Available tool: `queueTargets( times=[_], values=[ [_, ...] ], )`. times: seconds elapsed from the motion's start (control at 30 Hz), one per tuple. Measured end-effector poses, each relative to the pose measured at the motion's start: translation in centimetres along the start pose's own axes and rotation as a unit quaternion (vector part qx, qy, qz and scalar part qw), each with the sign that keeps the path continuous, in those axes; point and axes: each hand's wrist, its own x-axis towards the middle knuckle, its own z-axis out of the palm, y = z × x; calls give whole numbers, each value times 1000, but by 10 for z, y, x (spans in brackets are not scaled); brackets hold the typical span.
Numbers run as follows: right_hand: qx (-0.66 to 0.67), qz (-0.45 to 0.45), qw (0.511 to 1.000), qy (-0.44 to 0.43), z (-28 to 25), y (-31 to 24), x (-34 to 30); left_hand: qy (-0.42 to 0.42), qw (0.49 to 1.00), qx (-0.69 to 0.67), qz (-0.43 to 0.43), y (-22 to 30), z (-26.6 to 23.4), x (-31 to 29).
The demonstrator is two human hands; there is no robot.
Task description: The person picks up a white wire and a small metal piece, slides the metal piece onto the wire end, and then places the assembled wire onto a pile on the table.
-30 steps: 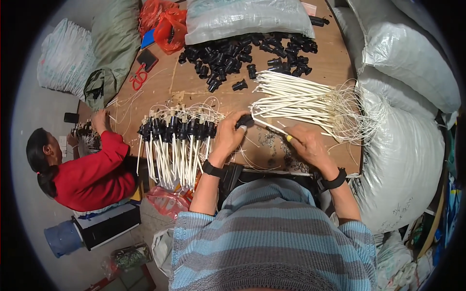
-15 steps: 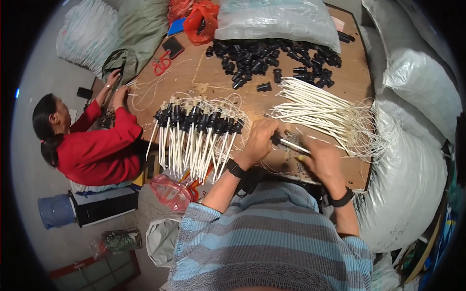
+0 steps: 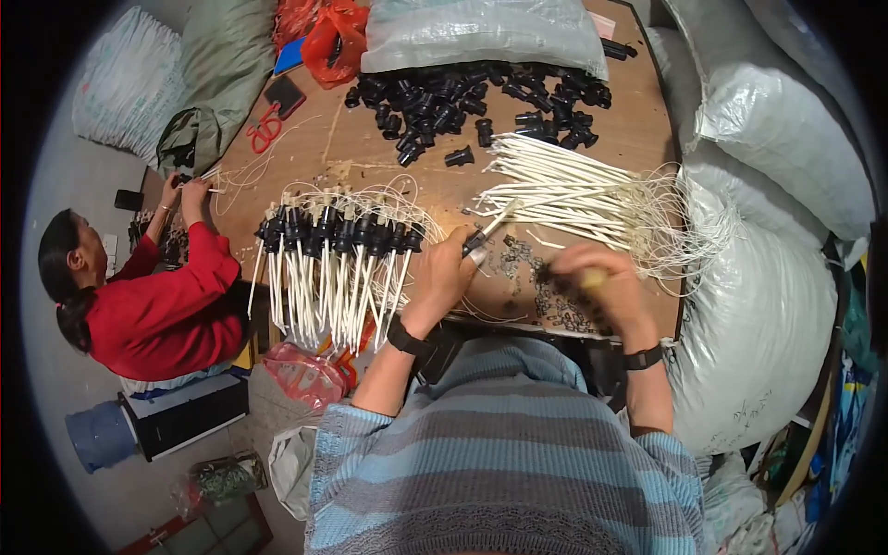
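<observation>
Far left: a co-worker in a red top (image 3: 153, 310) sits at the brown table (image 3: 356, 139), hands close to a green sack (image 3: 227, 74).
Table's left side: red scissors (image 3: 265, 131) lie near a dark, flat rectangular object (image 3: 285, 95).
Cluster: assembled pieces (image 3: 333, 240), black sockets with white stems, lie packed in a row, stems toward the wearer and past the table edge.
Left hand: the wearer's left hand (image 3: 440, 279) has its fingers closed around a black socket.
Held piece: this black socket (image 3: 474, 242) is above the near part of the table; a white tube (image 3: 502, 219) slants from it, up and rightward.
Far middle: loose black sockets (image 3: 435, 109) are heaped before a white sack (image 3: 481, 37).
Tube bundle: loose white tubes (image 3: 564, 190) lie together, thin wires fanning rightward.
Near edge: small metal bits (image 3: 562, 313) are scattered.
Right hand: the blurred right hand (image 3: 606, 289), fingers bent, is apart from the held piece; whether it grips anything, I cannot tell.
Far right: bulging white sacks (image 3: 754, 342) are stacked.
</observation>
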Motion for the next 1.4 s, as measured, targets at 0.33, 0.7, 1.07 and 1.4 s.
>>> queueTargets(
  times=[0.33, 0.7, 1.07, 1.4],
  values=[
    [-519, -100, 848, 19, 47, 45, 13, -19, 929, -332, -166, 6, 48, 4],
    [-474, -161, 859, 110, 39, 41, 15, -113, 986, -114, -35, -12, 23, 5],
    [-446, -133, 882, 69, 37, 52, 14, -187, 975, -121, -16, -6, 22, 3],
    [-356, -103, 928, 38, 40, 41, 5, -255, 959, -128, -4, 13, 15, 13]
  ],
)
